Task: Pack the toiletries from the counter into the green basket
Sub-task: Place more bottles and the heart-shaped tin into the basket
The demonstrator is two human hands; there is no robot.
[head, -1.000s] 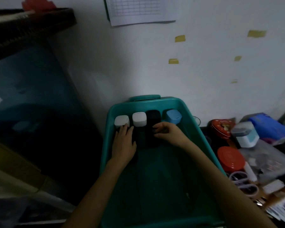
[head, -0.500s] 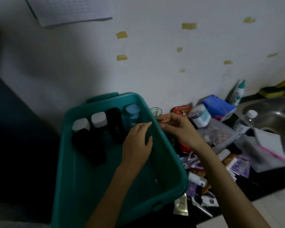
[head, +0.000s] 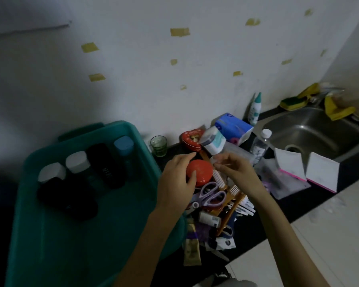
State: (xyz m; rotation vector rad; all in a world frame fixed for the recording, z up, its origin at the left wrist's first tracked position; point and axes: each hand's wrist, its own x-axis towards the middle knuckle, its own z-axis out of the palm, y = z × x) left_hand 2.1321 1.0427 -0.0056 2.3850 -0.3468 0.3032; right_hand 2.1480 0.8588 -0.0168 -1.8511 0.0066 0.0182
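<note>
Head view: left hand arches over red tin, fingers spread.

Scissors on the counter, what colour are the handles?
Pale lilac; the scissors show best in the head view, just below the round red tin.

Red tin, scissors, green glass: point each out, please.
Red tin (head: 201, 172): head view, lid's centre.
Scissors (head: 213, 193): head view, purple handles.
Green glass (head: 158, 146): head view, its side wall.
</note>
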